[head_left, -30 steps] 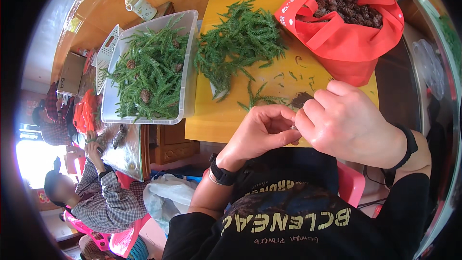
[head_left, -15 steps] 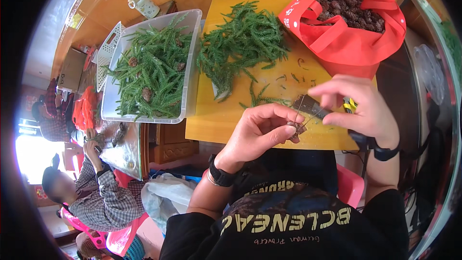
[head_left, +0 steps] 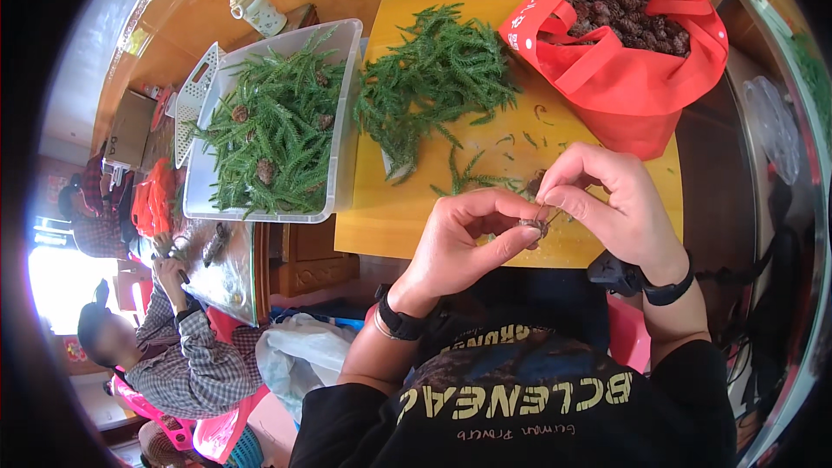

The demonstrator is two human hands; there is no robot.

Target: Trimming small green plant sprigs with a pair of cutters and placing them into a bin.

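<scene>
A small brown pine cone (head_left: 532, 226) is pinched between the fingers of the left hand (head_left: 464, 247) and right hand (head_left: 611, 208), above the near edge of the yellow desk (head_left: 407, 208). It is best kept steady by the left hand while a thin wire-like piece, barely visible, is worked in by the right fingertips.

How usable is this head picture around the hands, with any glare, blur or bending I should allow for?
Head view: the left hand and right hand are sharp and evenly lit, the small brown piece pinched between them readable; the yellow table edges bow with fisheye distortion; a window patch at lower left is blown out; the rim is black vignette.
</scene>
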